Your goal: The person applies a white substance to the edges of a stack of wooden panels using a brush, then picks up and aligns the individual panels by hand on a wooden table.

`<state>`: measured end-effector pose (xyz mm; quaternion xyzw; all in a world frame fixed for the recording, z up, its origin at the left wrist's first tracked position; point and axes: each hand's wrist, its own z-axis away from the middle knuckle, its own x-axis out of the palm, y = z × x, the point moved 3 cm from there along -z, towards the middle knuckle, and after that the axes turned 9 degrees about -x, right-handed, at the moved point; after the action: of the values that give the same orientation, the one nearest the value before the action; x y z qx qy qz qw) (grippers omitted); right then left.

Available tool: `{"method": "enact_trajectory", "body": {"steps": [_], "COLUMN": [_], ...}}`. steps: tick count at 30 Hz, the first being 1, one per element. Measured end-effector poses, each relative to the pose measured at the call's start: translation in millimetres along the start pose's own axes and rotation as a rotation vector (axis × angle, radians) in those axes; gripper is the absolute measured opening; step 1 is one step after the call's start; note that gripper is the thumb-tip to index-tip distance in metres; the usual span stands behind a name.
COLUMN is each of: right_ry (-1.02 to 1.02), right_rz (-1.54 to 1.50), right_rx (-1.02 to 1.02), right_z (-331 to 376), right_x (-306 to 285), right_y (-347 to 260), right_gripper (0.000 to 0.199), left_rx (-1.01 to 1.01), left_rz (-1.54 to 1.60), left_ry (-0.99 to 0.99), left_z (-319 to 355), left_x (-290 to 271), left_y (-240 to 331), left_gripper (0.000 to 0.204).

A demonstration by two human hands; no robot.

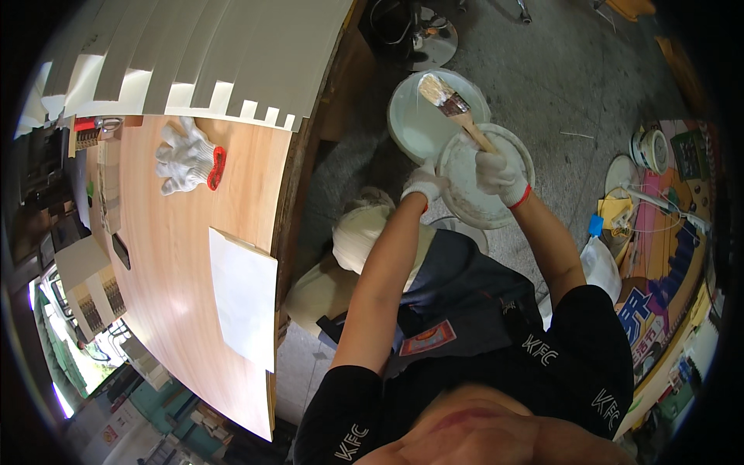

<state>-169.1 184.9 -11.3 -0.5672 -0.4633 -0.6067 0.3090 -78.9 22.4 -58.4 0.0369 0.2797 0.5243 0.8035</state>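
My right hand (500, 177), in a white knit glove with a red cuff, is closed round the wooden handle of a wide flat paintbrush (459, 108). Thick white paste coats the bristle end, which is over a round bucket (397, 130) of white liquid. A round whitish lid (465, 209), smeared with dried residue, overlaps the bucket's near right side beneath my right hand. My left hand (426, 184), gloved too, is closed at the lid's left edge and seems to grip it; its fingertips are partly hidden.
A wood-grain table (147, 256) stands on the left, carrying a loose glove (187, 159), a white sheet (242, 294) and stacked grey-white panels (240, 54). A metal stool base (434, 39) is beyond the bucket. At the right are a small tub (652, 151) and printed boards (651, 271).
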Motion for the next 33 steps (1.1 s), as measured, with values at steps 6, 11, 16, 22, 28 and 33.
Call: {"method": "enact_trajectory", "body": {"steps": [6, 11, 16, 22, 28, 33], "right_ry": [-0.11, 0.118, -0.123, 0.306, 0.643, 0.585], "right_rz": [-0.211, -0.252, -0.074, 0.647, 0.745, 0.804], "right_rx": [0.049, -0.015, 0.042, -0.168, -0.259, -0.232], "right_z": [-13.6, -3.9, -18.0, -6.3, 15.0, 19.9], "right_x": [6.3, 14.7, 39.0, 55.2, 61.6, 93.0], "right_y": [20.4, 40.8, 42.4, 6.9, -3.4, 0.9], "right_gripper": [0.057, 0.054, 0.047, 0.041, 0.037, 0.043], "left_rx": [0.01, 0.058, 0.04, -0.073, -0.034, 0.09], "left_rz": [-0.011, 0.003, 0.098, 0.573, 0.746, 0.978], "left_ry": [0.023, 0.029, 0.117, 0.454, 0.424, 0.626], "left_z": [-9.8, -16.3, -9.8, -24.3, -84.9, -83.7], "left_x": [-0.2, -0.7, -10.4, -38.8, -37.7, -47.0], "left_y": [-3.1, -3.4, -3.9, -26.9, -43.8, -37.3], "left_gripper": [0.077, 0.074, 0.061, 0.046, 0.045, 0.062]}}
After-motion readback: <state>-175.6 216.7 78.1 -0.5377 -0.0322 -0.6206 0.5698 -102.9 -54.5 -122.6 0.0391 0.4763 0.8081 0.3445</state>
